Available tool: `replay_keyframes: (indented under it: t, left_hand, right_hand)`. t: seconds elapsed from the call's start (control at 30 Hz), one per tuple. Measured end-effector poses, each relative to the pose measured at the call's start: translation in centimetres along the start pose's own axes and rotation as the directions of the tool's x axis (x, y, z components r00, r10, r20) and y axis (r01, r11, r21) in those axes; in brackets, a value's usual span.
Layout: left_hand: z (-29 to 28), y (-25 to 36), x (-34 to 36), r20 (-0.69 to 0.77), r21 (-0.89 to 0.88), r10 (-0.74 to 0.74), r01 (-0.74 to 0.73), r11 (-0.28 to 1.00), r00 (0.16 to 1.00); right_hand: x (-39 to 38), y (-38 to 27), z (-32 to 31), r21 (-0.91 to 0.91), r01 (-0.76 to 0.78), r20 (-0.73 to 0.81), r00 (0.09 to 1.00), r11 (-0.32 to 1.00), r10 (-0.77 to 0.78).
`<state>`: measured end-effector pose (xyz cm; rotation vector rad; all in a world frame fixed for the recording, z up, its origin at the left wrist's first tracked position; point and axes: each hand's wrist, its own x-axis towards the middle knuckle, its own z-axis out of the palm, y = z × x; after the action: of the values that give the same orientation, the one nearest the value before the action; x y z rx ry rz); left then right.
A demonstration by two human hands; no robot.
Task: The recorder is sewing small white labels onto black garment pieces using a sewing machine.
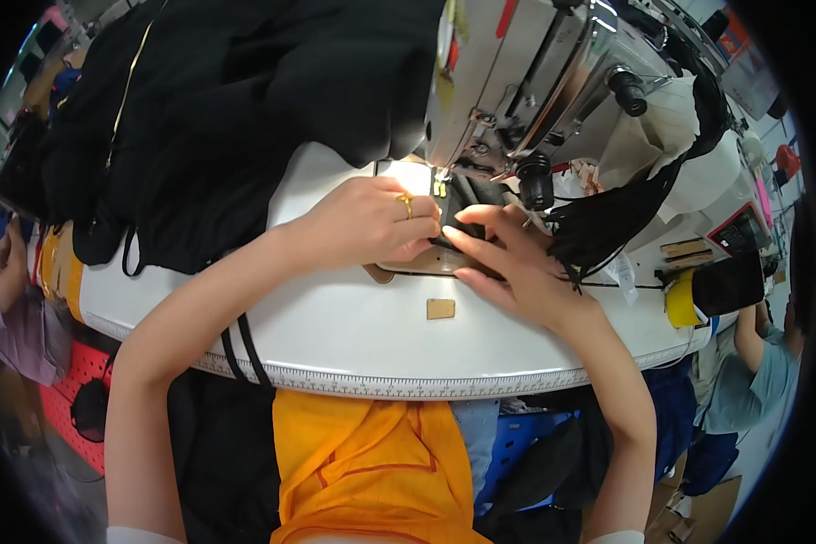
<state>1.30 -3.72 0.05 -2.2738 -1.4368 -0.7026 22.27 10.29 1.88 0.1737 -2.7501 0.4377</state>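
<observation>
A sewing machine (508,82) stands on the white table, its lamp lighting the needle area. Beneath the presser foot and just in front of it lies a small piece of black fabric (462,192). My left hand (372,222), with a gold ring, has its fingers curled together at the fabric's left edge, pinching it; the fingertips are partly hidden. From the right, my right hand (521,267) reaches in with its fingers apart, the fingertips near or touching the fabric's front edge. Whether they press on it cannot be made out.
A large black garment (218,118) covers the table's left side. Black cords (616,213) hang at the right by the machine. A small tan piece (441,309) lies on the tabletop, whose front edge carries a ruler strip (426,383). Other people sit at both sides.
</observation>
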Motion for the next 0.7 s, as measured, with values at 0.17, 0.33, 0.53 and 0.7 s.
replay_keyframes:
  t: [0.17, 0.33, 0.53, 0.7]
  left_hand:
    - [0.2, 0.8, -0.2, -0.066, -0.004, -0.03, 0.03, 1.0, 0.997]
    - [0.2, 1.3, -0.4, -0.018, -0.034, -0.066, 0.066, 0.997, 0.998]
    - [-0.3, 1.1, -0.4, 0.053, -0.157, -0.06, 0.068, 0.985, 0.997]
    - [-1.0, 0.5, -0.8, 0.143, -0.24, -0.095, 0.127, 0.962, 0.985]
  right_hand:
    - [-0.2, 0.4, 0.2, -0.175, 0.037, 0.084, 0.996, 0.984, -0.023]
    - [-0.2, 0.8, 0.6, -0.073, 0.042, -0.029, 0.999, 0.996, -0.044]
    - [0.1, 0.4, 0.6, -0.022, 0.049, -0.07, 0.996, 0.999, -0.051]
    - [0.7, 1.1, 0.5, -0.014, 0.048, -0.045, 0.998, 0.999, -0.048]
